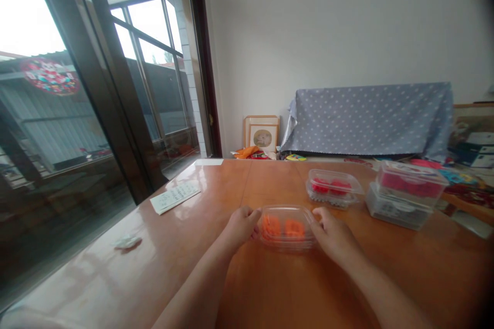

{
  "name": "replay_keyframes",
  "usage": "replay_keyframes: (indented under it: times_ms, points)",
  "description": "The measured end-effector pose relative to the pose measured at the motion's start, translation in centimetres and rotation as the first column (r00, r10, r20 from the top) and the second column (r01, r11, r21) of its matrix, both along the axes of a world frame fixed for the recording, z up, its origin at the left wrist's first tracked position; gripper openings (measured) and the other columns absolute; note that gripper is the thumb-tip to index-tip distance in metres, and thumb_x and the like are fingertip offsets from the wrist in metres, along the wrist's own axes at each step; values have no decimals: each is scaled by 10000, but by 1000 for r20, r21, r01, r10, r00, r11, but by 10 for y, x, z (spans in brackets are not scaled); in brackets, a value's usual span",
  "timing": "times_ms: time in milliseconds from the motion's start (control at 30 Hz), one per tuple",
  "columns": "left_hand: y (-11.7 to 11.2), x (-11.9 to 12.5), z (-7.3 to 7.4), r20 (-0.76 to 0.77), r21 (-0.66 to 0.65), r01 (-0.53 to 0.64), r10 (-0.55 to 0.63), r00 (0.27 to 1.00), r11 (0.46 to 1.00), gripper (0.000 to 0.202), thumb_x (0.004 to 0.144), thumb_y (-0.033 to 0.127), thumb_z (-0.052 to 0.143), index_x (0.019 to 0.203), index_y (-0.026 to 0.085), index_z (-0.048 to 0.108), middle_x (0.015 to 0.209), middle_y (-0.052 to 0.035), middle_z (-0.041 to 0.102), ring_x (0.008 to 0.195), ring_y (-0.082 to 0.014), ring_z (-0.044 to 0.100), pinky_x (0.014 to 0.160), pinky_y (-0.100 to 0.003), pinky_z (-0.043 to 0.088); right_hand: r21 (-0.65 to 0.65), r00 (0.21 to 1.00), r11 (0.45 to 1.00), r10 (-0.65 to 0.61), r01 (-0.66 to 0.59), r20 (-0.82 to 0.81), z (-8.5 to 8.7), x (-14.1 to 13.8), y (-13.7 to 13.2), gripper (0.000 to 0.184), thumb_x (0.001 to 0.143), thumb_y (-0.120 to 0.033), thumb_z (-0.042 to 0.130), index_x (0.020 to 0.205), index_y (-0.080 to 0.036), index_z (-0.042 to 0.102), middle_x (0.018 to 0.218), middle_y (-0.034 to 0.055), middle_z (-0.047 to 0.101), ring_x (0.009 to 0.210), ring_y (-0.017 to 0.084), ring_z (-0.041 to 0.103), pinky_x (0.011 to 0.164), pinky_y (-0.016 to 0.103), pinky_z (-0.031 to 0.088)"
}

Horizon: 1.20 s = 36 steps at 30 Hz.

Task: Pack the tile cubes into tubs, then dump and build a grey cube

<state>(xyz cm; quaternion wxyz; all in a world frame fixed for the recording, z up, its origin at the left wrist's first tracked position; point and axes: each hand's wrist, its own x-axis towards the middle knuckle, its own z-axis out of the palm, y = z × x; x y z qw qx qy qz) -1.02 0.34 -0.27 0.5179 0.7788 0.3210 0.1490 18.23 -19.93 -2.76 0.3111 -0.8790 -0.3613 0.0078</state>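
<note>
A clear plastic container (286, 242) with two orange pieces (295, 229) inside is between my hands, low over the table or on it. My left hand (244, 223) grips its left edge, thumb on top and fingers curled at the side. On the opposite edge, my right hand (331, 229) pinches the rim with its thumb toward the container. What the orange pieces are, I cannot make out. Just behind, to the right, stands another clear container (334, 200) with red pieces (341, 186) in it.
Two stacked plastic boxes (401, 206) stand on the right of the brown table (266, 180), the upper one holding red contents. Paper sheets with writing (175, 197) and a small pale crumpled item (127, 242) lie on the left. A polka-dot cloth (370, 118) hangs beyond the table.
</note>
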Motion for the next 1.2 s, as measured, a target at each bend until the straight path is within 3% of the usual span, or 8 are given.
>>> replay_keyframes:
  times_ms: [133, 367, 700, 933, 1200]
  points:
    - [2, 0, -2, -20, 54, 55, -54, 998, 997, 356, 893, 479, 519, 721, 174, 587, 643, -75, 692, 544, -164, 645, 495, -239, 445, -12, 1000, 1000, 1, -1, -18, 2, -1, 0, 312, 952, -448, 490, 1164, -242, 589, 776, 43, 750, 756, 257, 722, 616, 293, 384]
    - [7, 1, -9, -20, 91, 56, -54, 998, 994, 201, 781, 257, 514, 627, 169, 606, 564, -48, 643, 535, -159, 623, 490, -228, 385, -23, 999, 999, 41, -41, -6, 2, -2, -3, 300, 949, -430, 500, 1122, -242, 657, 821, 53, 776, 763, 242, 721, 615, 290, 380]
    - [7, 3, -17, 10, 26, -10, 10, 1000, 1000, 126, 770, 279, 567, 735, 172, 624, 606, -16, 628, 547, -133, 570, 509, -220, 349, -55, 996, 996, 71, -69, 46, 3, -3, -7, 389, 973, -512, 435, 1094, -229, 672, 834, 62, 774, 794, 254, 722, 634, 300, 388]
    - [-11, 4, -19, 66, -83, -86, 91, 994, 993, 109, 777, 254, 575, 701, 176, 585, 605, -2, 580, 524, -115, 526, 499, -219, 343, -44, 998, 997, 59, -60, -23, -8, 10, -6, 384, 939, -529, 482, 1125, -245, 663, 870, 67, 775, 828, 268, 725, 682, 314, 445]
    - [-48, -1, -17, 126, -186, -160, 185, 975, 969, 171, 831, 302, 538, 703, 190, 543, 577, 16, 517, 471, -107, 469, 457, -224, 319, -8, 994, 995, 98, -98, -45, -25, 29, -9, 496, 927, -585, 487, 1211, -225, 676, 946, 118, 786, 880, 304, 735, 760, 371, 507]
